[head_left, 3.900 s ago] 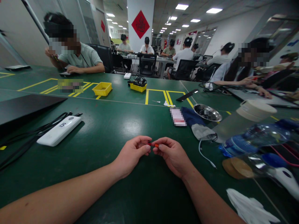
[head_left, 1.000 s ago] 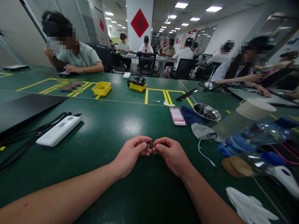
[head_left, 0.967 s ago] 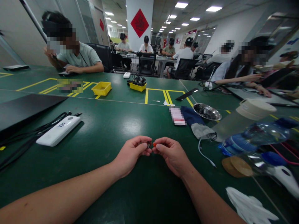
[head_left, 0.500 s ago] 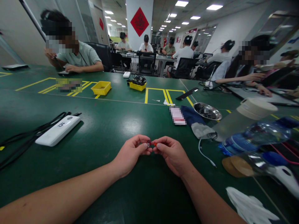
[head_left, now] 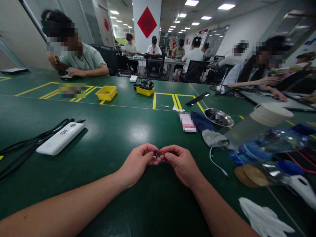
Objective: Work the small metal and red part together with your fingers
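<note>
Above the green table (head_left: 103, 131), my left hand (head_left: 138, 163) pinches a small dark red and silvery part (head_left: 155, 154) between thumb and fingertips. Its exact kind is too small to make out. My right hand (head_left: 181, 163) is closed on a tiny orange-red piece (head_left: 162, 152), mostly covered by the fingers. The fingertips of both hands nearly meet, so the two small parts are side by side. Whether they touch I cannot tell.
A white power bank (head_left: 60, 139) with black cables lies left. On the right are a metal bowl (head_left: 219, 117), a blue-labelled bottle (head_left: 269, 143), a tumbler (head_left: 256, 125) and white gloves (head_left: 265, 215). Yellow bins (head_left: 106, 93) stand farther back. Co-workers sit around.
The part in my left hand has turned slightly and shows more of its red and dark side. Both hands have otherwise barely moved.
</note>
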A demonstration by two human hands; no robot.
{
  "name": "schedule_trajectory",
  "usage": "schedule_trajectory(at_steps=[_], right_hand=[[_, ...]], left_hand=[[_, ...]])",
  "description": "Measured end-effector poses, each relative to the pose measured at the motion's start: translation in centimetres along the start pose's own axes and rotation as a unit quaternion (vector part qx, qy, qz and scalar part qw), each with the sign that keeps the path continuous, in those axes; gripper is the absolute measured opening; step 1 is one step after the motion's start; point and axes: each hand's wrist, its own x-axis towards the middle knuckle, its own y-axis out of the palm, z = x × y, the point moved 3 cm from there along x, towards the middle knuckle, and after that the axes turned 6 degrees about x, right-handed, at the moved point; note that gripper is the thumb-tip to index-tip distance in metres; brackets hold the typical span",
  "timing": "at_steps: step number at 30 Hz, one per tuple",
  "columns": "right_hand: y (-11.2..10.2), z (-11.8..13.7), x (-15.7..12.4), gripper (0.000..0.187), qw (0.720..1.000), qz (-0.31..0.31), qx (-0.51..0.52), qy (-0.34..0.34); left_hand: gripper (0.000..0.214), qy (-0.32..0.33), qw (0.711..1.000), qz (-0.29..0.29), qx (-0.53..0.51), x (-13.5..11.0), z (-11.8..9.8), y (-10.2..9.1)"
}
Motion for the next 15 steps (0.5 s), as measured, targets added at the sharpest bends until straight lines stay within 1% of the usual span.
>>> schedule_trajectory(at_steps=[9,15], right_hand=[[-0.16,-0.26,-0.06,0.012,1.0,-0.003,-0.01,-0.004],[-0.24,-0.2,0.01,0.012,1.0,0.01,0.001,-0.011]], left_hand=[[0.027,-0.007,1.0,0.002,-0.002,0.08,0.1,-0.03],[0.028,-0.002,1.0,0.007,0.001,-0.02,-0.11,0.07]])
